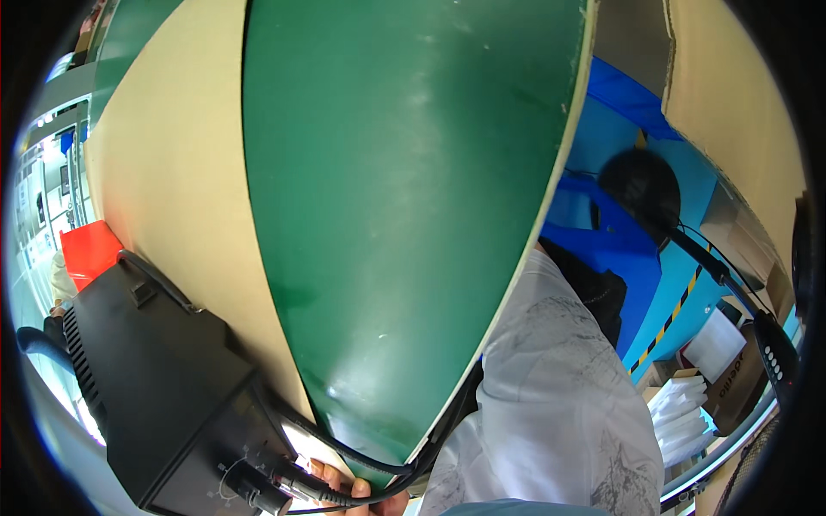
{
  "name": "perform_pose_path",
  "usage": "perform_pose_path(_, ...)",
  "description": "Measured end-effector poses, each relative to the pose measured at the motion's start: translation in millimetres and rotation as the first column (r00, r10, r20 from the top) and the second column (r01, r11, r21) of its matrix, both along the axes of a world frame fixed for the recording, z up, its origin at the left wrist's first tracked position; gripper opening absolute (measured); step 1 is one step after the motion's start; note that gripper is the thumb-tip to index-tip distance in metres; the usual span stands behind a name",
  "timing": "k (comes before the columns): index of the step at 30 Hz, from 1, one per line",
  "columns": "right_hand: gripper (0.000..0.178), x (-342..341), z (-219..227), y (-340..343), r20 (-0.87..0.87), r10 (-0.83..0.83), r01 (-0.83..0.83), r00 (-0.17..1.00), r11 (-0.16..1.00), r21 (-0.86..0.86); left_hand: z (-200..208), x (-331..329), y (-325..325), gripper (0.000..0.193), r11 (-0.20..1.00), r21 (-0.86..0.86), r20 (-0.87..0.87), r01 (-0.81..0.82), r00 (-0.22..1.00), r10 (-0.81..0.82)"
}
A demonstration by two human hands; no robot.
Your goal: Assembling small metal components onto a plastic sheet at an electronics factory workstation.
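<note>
Green matting covers the bench point(404, 215), and just left of its near corner a hand point(361, 492), which one I cannot tell, pinches the black cable point(344, 451) at the black box point(163, 387), best steadied near its plug.

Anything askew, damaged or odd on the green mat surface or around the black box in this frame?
Nothing looks damaged or spilled. The green mat surface shows only faint pale scuffs. At the bottom edge, a hand grips black cables plugged into the black metal box; which hand is unclear.
</note>
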State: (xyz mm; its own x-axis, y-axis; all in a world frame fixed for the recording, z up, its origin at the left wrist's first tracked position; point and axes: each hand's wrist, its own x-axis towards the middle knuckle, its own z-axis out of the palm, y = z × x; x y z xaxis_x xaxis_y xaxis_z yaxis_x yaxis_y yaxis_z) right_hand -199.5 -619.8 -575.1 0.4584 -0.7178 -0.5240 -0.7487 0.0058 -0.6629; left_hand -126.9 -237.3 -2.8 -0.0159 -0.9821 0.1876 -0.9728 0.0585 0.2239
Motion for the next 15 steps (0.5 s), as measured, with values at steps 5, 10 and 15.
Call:
perform_pose_path(5, 0.033, -4, -15, 6, -0.03, -0.067, 0.068, 0.997, 0.997, 0.042, 0, 8, -2, 0.046, 1.0, 0.005, -0.003, 0.023, 1.0, -0.023)
perform_pose_path(10, 0.034, 5, -33, 19, -0.044, -0.142, 0.146, 0.989, 0.985, 0.093, -2, 19, -4, 0.046, 0.998, 0.021, 0.013, 0.055, 0.998, -0.055)
perform_pose_path(15, 0.035, -39, -88, 8, -0.127, -0.231, 0.243, 0.965, 0.966, 0.092, -9, 22, -10, 0.046, 0.995, -0.004, -0.042, 0.101, 0.994, -0.101)
